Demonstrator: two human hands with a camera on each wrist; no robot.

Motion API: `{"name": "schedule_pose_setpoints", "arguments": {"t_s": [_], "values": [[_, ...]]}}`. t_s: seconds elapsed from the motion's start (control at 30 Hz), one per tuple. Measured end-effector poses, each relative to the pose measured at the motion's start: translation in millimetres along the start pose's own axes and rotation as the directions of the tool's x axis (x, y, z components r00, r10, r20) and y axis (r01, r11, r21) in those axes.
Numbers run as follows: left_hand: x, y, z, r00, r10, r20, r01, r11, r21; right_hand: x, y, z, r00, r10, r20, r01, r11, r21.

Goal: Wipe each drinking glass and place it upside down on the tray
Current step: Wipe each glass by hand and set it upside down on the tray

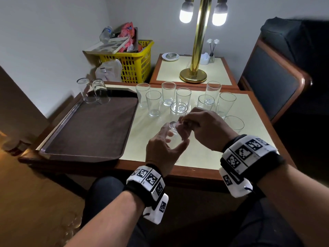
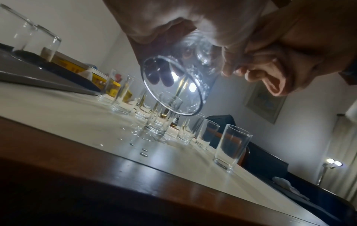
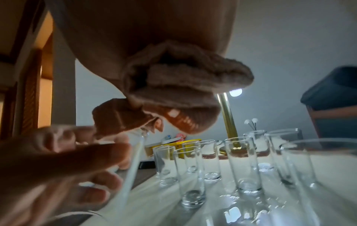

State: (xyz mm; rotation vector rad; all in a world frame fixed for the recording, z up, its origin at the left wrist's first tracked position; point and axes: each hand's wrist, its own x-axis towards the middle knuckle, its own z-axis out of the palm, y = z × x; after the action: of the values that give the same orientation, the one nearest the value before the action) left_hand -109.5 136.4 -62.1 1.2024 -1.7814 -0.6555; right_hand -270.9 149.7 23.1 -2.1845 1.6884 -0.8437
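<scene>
Sitting across the middle, a big desk with a pale top, and on its left side a brown tray with two upside-down glasses at its far corner. Standing upright in a bunch on the desk just right of the tray, nine more glasses, well apart from the two on the tray. Held above the desk, bottom end up and tilted, one glass with the left hand curled round it, and the right hand closed tight on a bunched pinkish cloth pressed against the glass.
</scene>
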Motion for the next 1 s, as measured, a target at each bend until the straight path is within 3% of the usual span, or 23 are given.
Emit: {"name": "schedule_pose_setpoints", "arguments": {"t_s": [0.13,0.27,0.4,0.53,0.8,0.93,1.0], "values": [[5.9,0.6,2.7,1.000,-0.009,0.015,0.009,0.999,-0.038,-1.2,-4.8,6.8,0.996,-0.085,-0.036,0.088,0.993,0.080],[7.1,-4.5,-1.2,1.000,0.003,0.007,-0.003,1.000,0.009,1.3,10.0,3.7,1.000,-0.017,-0.026,0.018,0.998,0.058],[8.9,-2.8,-0.7,1.000,0.007,0.028,-0.007,1.000,-0.013,-2.2,0.2,14.7,0.991,-0.088,-0.103,0.100,0.988,0.115],[5.5,-5.1,-2.6,0.999,-0.004,0.054,0.003,1.000,0.009,0.0,14.8,8.7,0.999,-0.014,-0.048,0.018,0.996,0.092],[10.5,-7.7,2.6,0.998,0.005,0.057,-0.006,1.000,0.027,-0.7,16.8,1.8,0.999,-0.033,-0.030,0.036,0.991,0.131],[14.4,-4.2,5.5,0.992,-0.079,0.102,0.084,0.996,-0.042,1.3,10.5,2.9,0.998,-0.064,-0.030,0.067,0.988,0.138],[21.9,-4.1,1.5,0.972,-0.207,0.113,0.223,0.964,-0.148,1.5,14.5,1.3,0.999,-0.045,-0.012,0.046,0.987,0.157]]}}
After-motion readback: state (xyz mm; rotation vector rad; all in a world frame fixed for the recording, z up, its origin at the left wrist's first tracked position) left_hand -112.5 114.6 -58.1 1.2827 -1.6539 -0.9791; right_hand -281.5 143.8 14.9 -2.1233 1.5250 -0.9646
